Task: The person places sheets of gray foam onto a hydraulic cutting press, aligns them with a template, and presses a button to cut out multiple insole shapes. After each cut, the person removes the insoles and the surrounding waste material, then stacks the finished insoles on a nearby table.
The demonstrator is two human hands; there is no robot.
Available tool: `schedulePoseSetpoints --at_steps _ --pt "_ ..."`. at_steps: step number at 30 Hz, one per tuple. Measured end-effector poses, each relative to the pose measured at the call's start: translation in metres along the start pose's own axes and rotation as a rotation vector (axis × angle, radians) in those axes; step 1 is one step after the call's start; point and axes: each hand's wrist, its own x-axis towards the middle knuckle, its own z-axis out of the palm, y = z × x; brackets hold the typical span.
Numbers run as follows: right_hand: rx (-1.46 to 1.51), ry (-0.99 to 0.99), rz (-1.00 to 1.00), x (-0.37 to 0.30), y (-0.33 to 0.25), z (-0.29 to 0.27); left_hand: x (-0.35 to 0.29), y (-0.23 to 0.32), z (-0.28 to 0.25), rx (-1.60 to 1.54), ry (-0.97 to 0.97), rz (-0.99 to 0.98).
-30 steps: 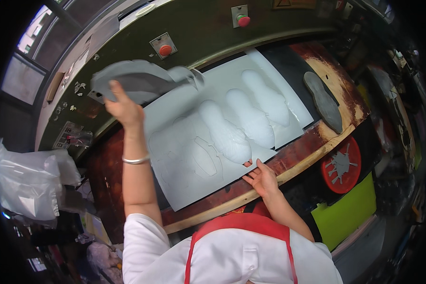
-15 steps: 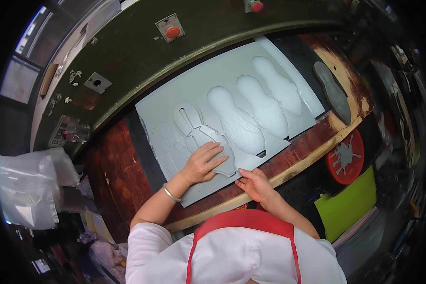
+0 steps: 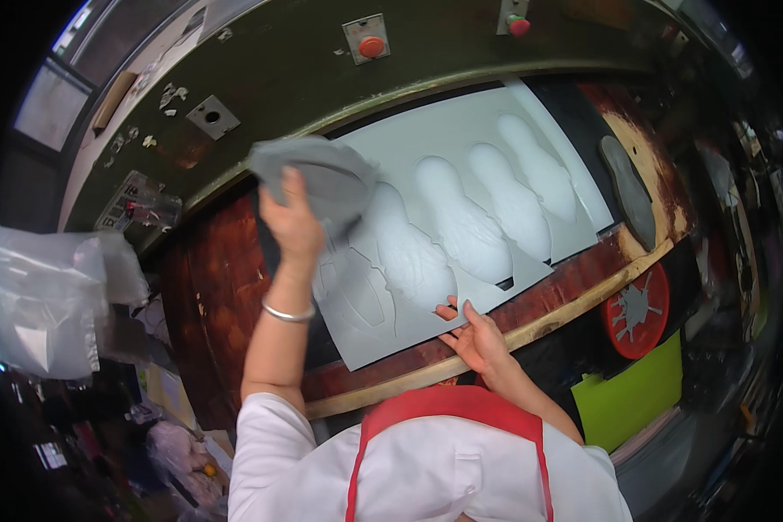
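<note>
My left hand (image 3: 294,222) holds a grey cut-out piece (image 3: 335,178), blurred by motion, raised above the far left part of a light grey sheet (image 3: 418,130). Sole-shaped openings, among them a wide one (image 3: 409,261), run across the sheet and show white beneath. At its left end a cut outline (image 3: 357,291) still has its material in place, partly in shadow. My right hand (image 3: 483,344) pinches the sheet's near edge: the thumb is on top, and fingertips show at the tip of the wide opening.
A green machine beam (image 3: 278,104) with a red button (image 3: 371,47) spans the far side. A grey sole-shaped piece (image 3: 628,187) lies on the wooden table (image 3: 222,287) at right. Beyond the table edge are a red tub (image 3: 639,344) and a lime-green sheet (image 3: 631,400). Clear plastic bags (image 3: 48,304) hang at left.
My left hand has lifted the grey piece out of the sheet and carried it away and left, leaving a white opening. My right hand stays at the near edge, its fingers now at the opening's tip.
</note>
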Motion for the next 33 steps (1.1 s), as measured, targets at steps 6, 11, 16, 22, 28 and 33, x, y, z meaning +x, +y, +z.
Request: schedulePoseSetpoints --at_steps 6,11,16,22,28,33 --pt "0.006 0.010 0.019 0.000 0.005 -0.008 0.101 0.093 -0.045 -0.048 0.059 0.485" --pt "-0.002 -0.120 0.142 0.008 0.021 -0.006 0.054 0.091 -0.070 0.668 -0.129 0.909" --pt "-0.090 -0.210 0.372 0.010 0.036 0.009 -0.067 -0.001 -0.075 0.383 -1.068 0.657" --pt "-0.067 -0.346 0.258 -0.004 0.031 0.042 -0.086 -0.023 -0.104 0.417 -1.193 0.561" --pt "-0.022 -0.495 0.162 0.006 0.023 0.074 -0.095 -0.021 -0.092 0.344 -0.892 0.391" --pt "-0.366 -0.184 0.177 0.008 0.030 0.051 -0.071 0.004 -0.090 0.533 -0.520 -0.074"
